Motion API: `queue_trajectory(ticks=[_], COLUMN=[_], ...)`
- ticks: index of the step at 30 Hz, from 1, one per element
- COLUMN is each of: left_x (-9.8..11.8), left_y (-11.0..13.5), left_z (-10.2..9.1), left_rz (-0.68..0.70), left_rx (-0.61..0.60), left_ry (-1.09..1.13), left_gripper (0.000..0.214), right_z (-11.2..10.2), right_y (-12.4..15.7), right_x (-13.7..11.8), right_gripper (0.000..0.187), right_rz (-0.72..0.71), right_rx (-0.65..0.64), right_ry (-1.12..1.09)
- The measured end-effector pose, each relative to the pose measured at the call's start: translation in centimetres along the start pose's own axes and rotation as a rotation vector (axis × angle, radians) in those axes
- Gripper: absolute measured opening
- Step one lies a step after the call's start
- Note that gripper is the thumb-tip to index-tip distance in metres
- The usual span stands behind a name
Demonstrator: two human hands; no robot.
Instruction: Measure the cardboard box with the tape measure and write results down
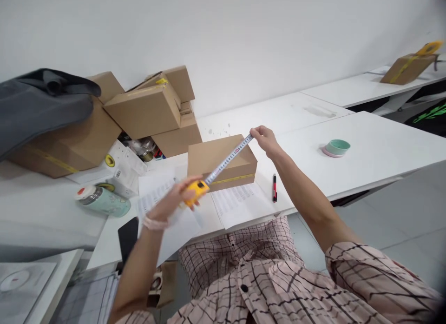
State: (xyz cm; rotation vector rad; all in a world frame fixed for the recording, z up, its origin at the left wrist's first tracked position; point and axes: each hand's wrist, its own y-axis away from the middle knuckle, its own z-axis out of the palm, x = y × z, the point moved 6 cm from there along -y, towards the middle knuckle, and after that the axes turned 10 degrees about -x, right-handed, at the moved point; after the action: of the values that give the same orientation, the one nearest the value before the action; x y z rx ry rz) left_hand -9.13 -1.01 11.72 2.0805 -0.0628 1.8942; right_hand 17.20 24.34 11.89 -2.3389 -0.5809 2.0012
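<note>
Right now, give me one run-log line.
left hand: holding yellow tape-measure case | right hand: pinching end of blade | blade: extended over cardboard box, contact unclear | pen: on table, right of box

The left forearm [143, 261] rises from the bottom edge, left of centre, to a bent wrist [160, 213]; the left hand [175, 194], blurred, curls closed near the middle of the frame. The right forearm [306, 191] slants up and leftward from the lower right. The right hand [264, 138], higher than the left, pinches with its fingertips [254, 131] pointing left.
</note>
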Motion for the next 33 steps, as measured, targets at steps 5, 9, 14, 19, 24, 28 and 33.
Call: queue_trajectory(ticks=[5,9,14,19,24,28,33], left_x=[-4.0,-3.0,-2.6,-3.4,-2.9,-2.5,-4.6], left_y=[-1.4,-4.9,-6.1,-5.9,-6.3,-3.9,2.2], left_z=[12.2,13.0,12.1,13.4,13.6,12.0,5.1], left_rz=[0.070,0.167,0.116,0.123,0.098,0.131,0.292], left_rx=[-0.150,-0.005,0.035,0.067,0.068,0.066,0.437], left_ry=[0.507,0.599,0.582,0.598,0.578,0.492,0.221], left_gripper=[0.060,0.064,0.060,0.059,0.060,0.057,0.062], right_z=[6.1,9.3,10.3,10.3,10.8,7.6,-1.3], right_y=[-4.0,-7.3,-8.7,-8.6,-8.8,-7.6,1.2], right_x=[-1.9,-1.2,1.0,1.9,1.4,-0.8,-0.2], right_gripper=[0.023,0.022,0.029,0.028,0.025,0.037,0.063], right_rz=[-0.036,0.035,0.067,0.046,0.056,-0.025,-0.060], right_rx=[-0.325,-0.360,-0.410,-0.428,-0.424,-0.368,-0.059], right_ry=[0.289,0.541,0.650,0.616,0.625,0.268,0.076])
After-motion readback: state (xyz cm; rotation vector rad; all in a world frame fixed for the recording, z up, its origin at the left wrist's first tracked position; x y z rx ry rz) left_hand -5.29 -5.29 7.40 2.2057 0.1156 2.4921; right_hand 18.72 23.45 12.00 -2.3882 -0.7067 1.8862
